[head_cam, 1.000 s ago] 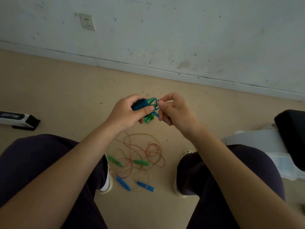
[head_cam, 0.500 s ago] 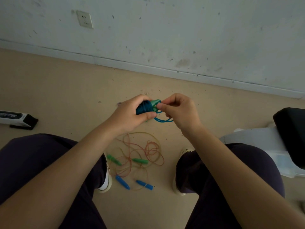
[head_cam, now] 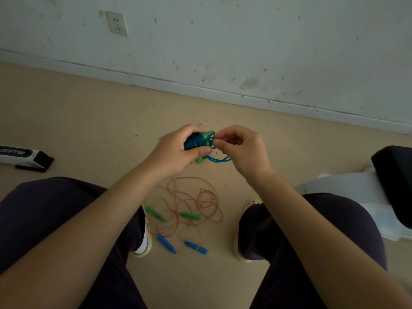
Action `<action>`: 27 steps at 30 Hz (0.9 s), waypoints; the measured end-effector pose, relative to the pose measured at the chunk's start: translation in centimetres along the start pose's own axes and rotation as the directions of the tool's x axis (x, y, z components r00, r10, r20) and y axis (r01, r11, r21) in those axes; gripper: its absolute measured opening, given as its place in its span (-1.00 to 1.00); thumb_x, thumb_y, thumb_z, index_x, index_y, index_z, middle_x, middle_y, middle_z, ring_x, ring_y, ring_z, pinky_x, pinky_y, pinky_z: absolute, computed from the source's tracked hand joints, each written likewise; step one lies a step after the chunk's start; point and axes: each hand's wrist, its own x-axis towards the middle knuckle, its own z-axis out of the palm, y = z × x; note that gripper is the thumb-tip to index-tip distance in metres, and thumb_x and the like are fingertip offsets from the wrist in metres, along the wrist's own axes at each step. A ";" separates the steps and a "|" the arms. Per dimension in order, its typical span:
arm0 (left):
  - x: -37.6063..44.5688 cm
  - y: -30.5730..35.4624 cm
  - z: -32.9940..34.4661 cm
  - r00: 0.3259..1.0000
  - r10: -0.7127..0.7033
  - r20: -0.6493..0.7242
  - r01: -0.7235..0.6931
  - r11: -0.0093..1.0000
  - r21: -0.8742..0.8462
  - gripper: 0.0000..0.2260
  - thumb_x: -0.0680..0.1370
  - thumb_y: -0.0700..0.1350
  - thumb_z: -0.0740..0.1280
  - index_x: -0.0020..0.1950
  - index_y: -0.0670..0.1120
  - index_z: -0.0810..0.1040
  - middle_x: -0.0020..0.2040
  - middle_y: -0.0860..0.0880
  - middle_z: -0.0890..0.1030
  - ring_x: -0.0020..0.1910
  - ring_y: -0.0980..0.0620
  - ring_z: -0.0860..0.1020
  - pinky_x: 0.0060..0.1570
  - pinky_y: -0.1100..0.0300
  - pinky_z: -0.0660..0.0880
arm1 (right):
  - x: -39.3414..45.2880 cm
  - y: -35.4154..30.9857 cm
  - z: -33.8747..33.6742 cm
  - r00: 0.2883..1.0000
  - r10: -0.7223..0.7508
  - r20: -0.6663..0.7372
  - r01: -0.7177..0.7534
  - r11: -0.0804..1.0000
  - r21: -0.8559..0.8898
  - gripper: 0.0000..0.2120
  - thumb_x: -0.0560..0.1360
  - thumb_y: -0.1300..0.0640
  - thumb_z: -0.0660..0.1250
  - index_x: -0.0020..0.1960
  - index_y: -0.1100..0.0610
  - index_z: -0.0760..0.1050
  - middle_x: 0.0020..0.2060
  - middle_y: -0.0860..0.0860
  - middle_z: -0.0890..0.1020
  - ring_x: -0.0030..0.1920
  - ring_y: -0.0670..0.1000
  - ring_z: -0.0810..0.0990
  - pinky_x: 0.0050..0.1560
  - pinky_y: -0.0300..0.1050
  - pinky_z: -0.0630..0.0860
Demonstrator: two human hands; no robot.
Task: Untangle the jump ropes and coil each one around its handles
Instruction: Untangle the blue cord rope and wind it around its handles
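So the floor is a tan, beige kind of surface with little dark specks scattered over it, mostly up near the wall. The wall is whitish and pretty scuffed, lots of small marks and smudges, with a pale baseboard running along the bottom. There's a white wall socket up at the top left. Over at the left edge sits a white and black device with some lettering on it that I can't read. On the right there's a black padded thing resting on top of something white and plasticky, both partly cut off by the frame.
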 end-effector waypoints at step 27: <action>-0.1 0.0 0.2 0.999 0.004 0.044 -0.005 1.000 0.029 -0.65 0.46 0.01 0.53 0.20 0.02 0.56 -0.09 0.16 0.59 -0.15 0.18 0.57 -0.06 0.18 0.51 | 0.0 0.1 -0.1 0.992 -0.125 0.012 0.126 0.985 -0.118 -0.79 0.43 0.36 0.43 -0.16 0.06 0.58 -0.24 0.01 0.64 -0.22 -0.08 0.60 -0.14 -0.18 0.56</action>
